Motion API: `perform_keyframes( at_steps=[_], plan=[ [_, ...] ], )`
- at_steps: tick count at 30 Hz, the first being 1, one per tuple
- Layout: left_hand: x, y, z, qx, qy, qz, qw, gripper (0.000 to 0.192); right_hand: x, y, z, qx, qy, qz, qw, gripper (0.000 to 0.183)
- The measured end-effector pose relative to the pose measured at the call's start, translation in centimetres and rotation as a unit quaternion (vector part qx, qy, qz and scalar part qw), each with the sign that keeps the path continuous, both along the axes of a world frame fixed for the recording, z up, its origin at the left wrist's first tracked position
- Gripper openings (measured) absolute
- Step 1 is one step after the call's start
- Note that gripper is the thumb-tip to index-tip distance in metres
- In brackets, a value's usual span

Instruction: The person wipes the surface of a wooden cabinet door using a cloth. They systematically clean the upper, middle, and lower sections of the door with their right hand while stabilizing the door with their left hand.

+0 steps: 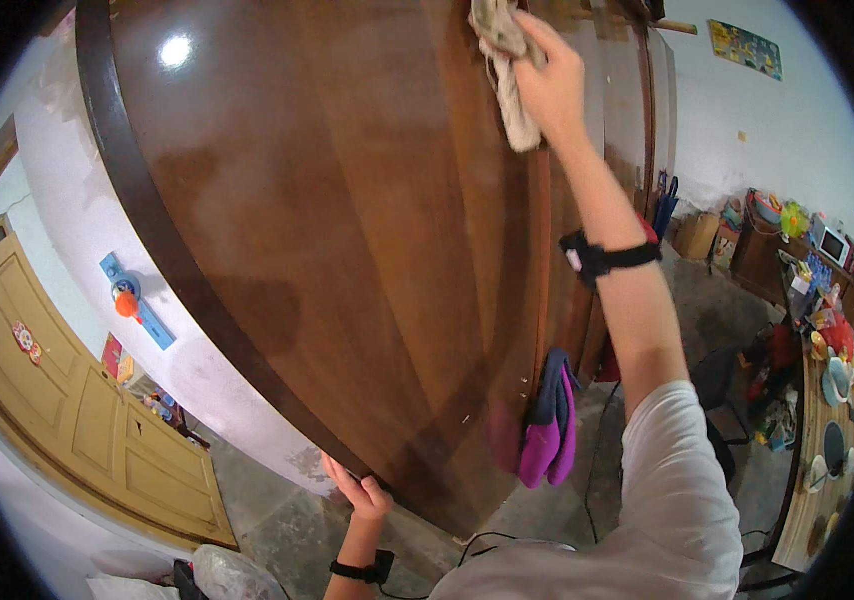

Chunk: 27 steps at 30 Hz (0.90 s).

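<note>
A large brown wooden door panel [337,225] with a glossy surface and a darker edge fills the middle of the view. My right hand [550,82] is raised at the top, its fingers closed on a bunched beige cloth [517,97] that lies against the wood near the panel's right side. Low on the left, my left hand [359,491] touches the dark lower edge of the panel, fingers spread and partly behind it, with nothing seen in it. Both arms wear black straps.
Purple and dark grey fabric [549,435] hangs at the panel's lower right. A yellow door [89,405] stands left, near a blue wall-mounted holder [149,322]. At right is a cluttered wooden table [802,517]. Black cables cross the floor; plastic bags [232,574] lie bottom left.
</note>
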<state>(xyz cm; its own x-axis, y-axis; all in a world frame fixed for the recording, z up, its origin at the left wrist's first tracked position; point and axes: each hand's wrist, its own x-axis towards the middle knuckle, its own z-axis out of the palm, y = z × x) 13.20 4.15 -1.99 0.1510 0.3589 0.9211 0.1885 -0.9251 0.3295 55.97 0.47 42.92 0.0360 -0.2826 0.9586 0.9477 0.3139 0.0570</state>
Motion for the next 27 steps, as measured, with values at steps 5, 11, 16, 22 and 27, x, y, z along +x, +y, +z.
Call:
perform_keyframes(
  at_steps=[5, 11, 16, 22, 27],
  plan=[
    [-0.2, 0.0, -0.3, -0.035, 0.006, 0.021, 0.999, 0.076, -3.6, 0.6, -3.8, 0.008, 0.088, 0.103, 0.991, 0.037],
    [-0.1, -0.2, 0.0, -0.042, -0.003, 0.016, 0.999, 0.075, -9.7, 0.3, -3.3, 0.021, 0.044, 0.109, 0.993, 0.036],
    [-0.2, -0.3, -0.1, -0.037, 0.001, 0.017, 0.999, 0.072, -15.0, -0.1, -2.8, 0.045, -0.049, 0.097, 0.993, 0.039],
    [-0.4, -0.1, -0.4, -0.033, 0.009, 0.021, 0.999, 0.074, -20.5, 0.0, -2.4, 0.071, -0.128, 0.176, 0.974, 0.035],
    [-0.5, -0.7, 0.4, -0.043, 0.018, 0.015, 0.999, 0.074, -25.6, 0.1, -3.8, 0.055, -0.177, 0.224, 0.957, 0.024]
  ],
)
